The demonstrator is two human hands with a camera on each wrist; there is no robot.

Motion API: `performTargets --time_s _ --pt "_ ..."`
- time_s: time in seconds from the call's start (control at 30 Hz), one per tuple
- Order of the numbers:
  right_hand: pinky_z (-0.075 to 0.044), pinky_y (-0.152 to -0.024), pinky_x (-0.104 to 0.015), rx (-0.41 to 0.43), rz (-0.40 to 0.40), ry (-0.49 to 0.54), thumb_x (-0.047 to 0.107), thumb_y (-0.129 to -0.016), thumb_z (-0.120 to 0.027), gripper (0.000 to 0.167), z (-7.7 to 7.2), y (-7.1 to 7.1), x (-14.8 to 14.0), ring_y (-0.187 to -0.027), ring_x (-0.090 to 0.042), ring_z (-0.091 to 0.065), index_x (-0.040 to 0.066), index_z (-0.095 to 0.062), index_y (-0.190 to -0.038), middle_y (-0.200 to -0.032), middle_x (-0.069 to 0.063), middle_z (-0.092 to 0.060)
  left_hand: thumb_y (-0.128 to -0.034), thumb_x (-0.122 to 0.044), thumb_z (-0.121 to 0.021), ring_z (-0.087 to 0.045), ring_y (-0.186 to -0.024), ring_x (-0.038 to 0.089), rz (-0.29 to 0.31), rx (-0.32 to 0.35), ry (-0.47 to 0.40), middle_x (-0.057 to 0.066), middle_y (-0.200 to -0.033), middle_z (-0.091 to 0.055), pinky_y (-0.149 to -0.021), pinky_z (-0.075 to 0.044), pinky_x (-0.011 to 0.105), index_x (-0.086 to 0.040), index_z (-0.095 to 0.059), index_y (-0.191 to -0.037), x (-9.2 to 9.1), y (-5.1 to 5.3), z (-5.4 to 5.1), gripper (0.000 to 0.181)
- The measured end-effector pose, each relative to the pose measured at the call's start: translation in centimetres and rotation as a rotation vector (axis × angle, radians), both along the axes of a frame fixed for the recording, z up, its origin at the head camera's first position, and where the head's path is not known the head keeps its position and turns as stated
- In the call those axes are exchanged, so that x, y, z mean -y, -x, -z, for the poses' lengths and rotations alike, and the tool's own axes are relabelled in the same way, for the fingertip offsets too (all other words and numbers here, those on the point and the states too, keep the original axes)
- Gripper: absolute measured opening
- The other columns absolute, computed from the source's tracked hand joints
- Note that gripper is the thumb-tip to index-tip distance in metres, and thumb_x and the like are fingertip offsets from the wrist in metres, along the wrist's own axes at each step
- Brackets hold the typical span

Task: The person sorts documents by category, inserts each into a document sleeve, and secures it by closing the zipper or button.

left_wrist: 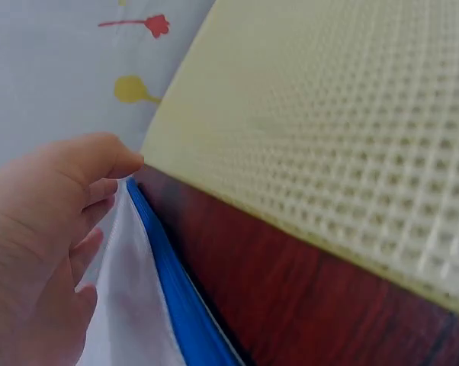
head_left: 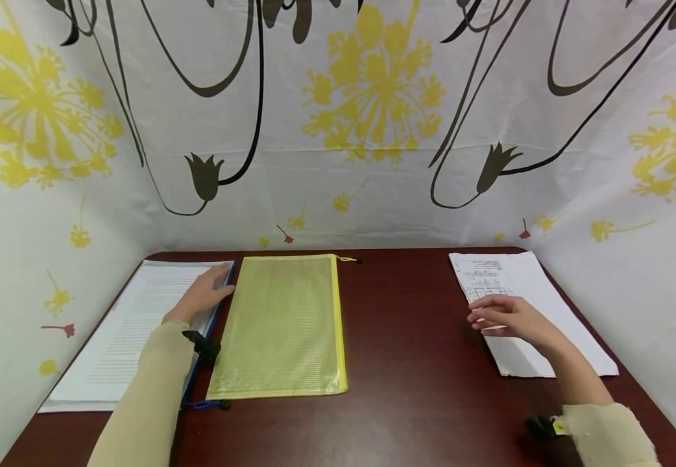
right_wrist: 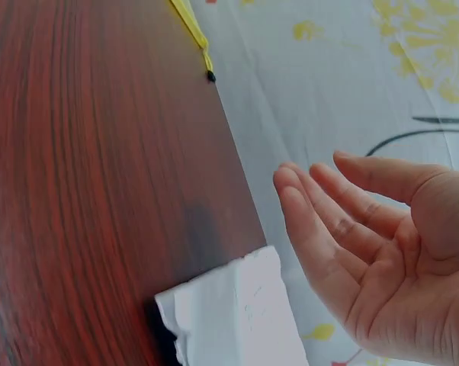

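Observation:
My left hand (head_left: 200,298) is over the right side of a blue-edged clear folder (left_wrist: 165,267) with printed sheets (head_left: 133,337) at the table's left. Its fingers are extended and the thumb points toward a yellow mesh zip pouch (head_left: 282,324). In the left wrist view the thumb tip appears beside the pouch's edge; whether they touch I cannot tell. My right hand (head_left: 516,321) hovers by the left edge of a stack of white papers (head_left: 548,350), fingers loosely bent, holding nothing. The right wrist view shows that hand's bare palm and part of the stack (right_wrist: 229,313).
Dark red wood tabletop (head_left: 408,337) lies between the pouch and the right-hand papers. A patterned white cloth (head_left: 338,214) stands as a wall behind and on both sides. Near the folder's front corner is a blue zip pull (head_left: 206,405); a yellow one (head_left: 350,259) extends from the pouch's far corner.

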State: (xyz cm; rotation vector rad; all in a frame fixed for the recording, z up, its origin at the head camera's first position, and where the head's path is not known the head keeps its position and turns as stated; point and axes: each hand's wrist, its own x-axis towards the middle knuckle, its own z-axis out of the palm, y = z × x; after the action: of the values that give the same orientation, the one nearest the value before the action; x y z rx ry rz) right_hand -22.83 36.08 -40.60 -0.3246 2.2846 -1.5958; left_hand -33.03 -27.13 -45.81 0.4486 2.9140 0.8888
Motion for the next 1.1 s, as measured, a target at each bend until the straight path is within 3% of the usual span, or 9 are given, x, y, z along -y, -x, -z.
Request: performTargets --time_s 0.07,0.3,0.53,0.67,0.77,0.83,0.93,1.03,1.1 --pt "-0.062 -0.082 -0.026 -0.015 0.035 0.006 0.013 -0.103 -0.054 0.018 0.0 -0.1 -0.6 -0.096 -0.012 -0.073 0.016 -0.065 -0.116 -0.104 0.005 -0.076 -0.103 -0.023 -0.052 -0.018 -0.147 0.052 0.001 0.001 -0.018 0.029 -0.161 -0.02 -0.119 -0.018 0.069 0.006 -0.026 -0.154 -0.3 -0.1 -0.4 0.064" --pt "-0.062 -0.078 -0.023 -0.062 0.139 0.028 0.011 -0.103 -0.054 0.019 0.4 -0.1 -2.6 -0.092 -0.006 -0.073 0.019 -0.068 -0.113 -0.099 0.012 -0.075 -0.1031 -0.027 -0.054 -0.02 -0.149 0.047 -0.007 0.009 -0.064 0.02 -0.165 -0.019 -0.119 -0.021 0.067 -0.001 -0.026 -0.156 -1.6 -0.5 -1.7 0.066" --pt "-0.061 -0.076 -0.02 -0.089 0.242 0.012 0.01 -0.101 -0.056 0.022 1.0 -0.2 -4.5 -0.089 0.001 -0.071 0.027 -0.069 -0.106 -0.097 0.022 -0.071 -0.1024 -0.031 -0.055 -0.025 -0.147 0.047 0.013 -0.02 -0.056 0.02 -0.165 -0.022 -0.117 -0.026 0.067 -0.003 -0.027 -0.157 -2.9 -1.1 -2.6 0.067" --pt "-0.06 -0.075 -0.018 -0.106 0.324 -0.091 0.016 -0.101 -0.059 0.017 1.1 -0.3 -5.5 -0.087 0.009 -0.066 0.012 -0.069 -0.113 -0.095 0.03 -0.065 -0.1021 -0.03 -0.056 -0.025 -0.147 0.047 0.031 -0.034 -0.056 0.02 -0.164 -0.023 -0.118 -0.026 0.066 -0.004 -0.027 -0.157 -3.6 -1.4 -2.6 0.067" --pt "-0.059 -0.073 -0.015 -0.127 0.399 -0.206 0.025 -0.1 -0.061 0.04 1.2 -0.4 -6.1 -0.084 0.017 -0.06 -0.006 -0.061 -0.125 -0.093 0.035 -0.06 -0.1011 -0.03 -0.058 -0.024 -0.148 0.046 0.038 -0.029 -0.073 0.02 -0.164 -0.024 -0.119 -0.024 0.066 -0.005 -0.027 -0.157 -4.3 -1.8 -2.5 0.068" --pt "-0.057 -0.072 -0.012 -0.152 0.442 -0.3 0.031 -0.099 -0.061 0.053 1.3 -0.5 -6.5 -0.082 0.021 -0.054 -0.012 -0.055 -0.13 -0.094 0.035 -0.057 -0.1006 -0.032 -0.059 -0.024 -0.149 0.046 0.042 -0.023 -0.083 0.02 -0.164 -0.025 -0.119 -0.024 0.066 -0.006 -0.028 -0.157 -4.7 -2.0 -2.4 0.069" --pt "-0.05 -0.071 -0.013 -0.2 0.516 -0.444 0.037 -0.099 -0.06 0.058 1.6 -0.5 -7.0 -0.086 0.014 -0.051 -0.01 -0.055 -0.132 -0.106 0.01 -0.067 -0.0988 -0.036 -0.061 -0.025 -0.149 0.046 0.046 -0.017 -0.093 0.02 -0.163 -0.027 -0.119 -0.024 0.066 -0.006 -0.03 -0.156 -5.5 -2.4 -2.4 0.071" --pt "-0.051 -0.085 -0.035 -0.219 0.558 -0.52 0.037 -0.1 -0.057 0.058 2.0 -0.5 -7.6 -0.106 -0.019 -0.06 -0.01 -0.052 -0.135 -0.133 -0.027 -0.057 -0.0963 -0.037 -0.064 -0.027 -0.148 0.045 0.054 -0.01 -0.114 0.021 -0.162 -0.029 -0.118 -0.026 0.066 -0.006 -0.032 -0.155 -6.3 -2.8 -2.6 0.075" --pt "-0.046 -0.092 -0.052 -0.217 0.572 -0.548 0.036 -0.101 -0.056 0.059 2.2 -0.5 -7.9 -0.12 -0.045 -0.05 -0.011 -0.049 -0.136 -0.142 -0.039 -0.042 -0.0948 -0.037 -0.067 -0.031 -0.146 0.045 0.056 -0.002 -0.13 0.021 -0.161 -0.03 -0.117 -0.029 0.065 -0.006 -0.033 -0.155 -6.8 -3.0 -2.7 0.076"
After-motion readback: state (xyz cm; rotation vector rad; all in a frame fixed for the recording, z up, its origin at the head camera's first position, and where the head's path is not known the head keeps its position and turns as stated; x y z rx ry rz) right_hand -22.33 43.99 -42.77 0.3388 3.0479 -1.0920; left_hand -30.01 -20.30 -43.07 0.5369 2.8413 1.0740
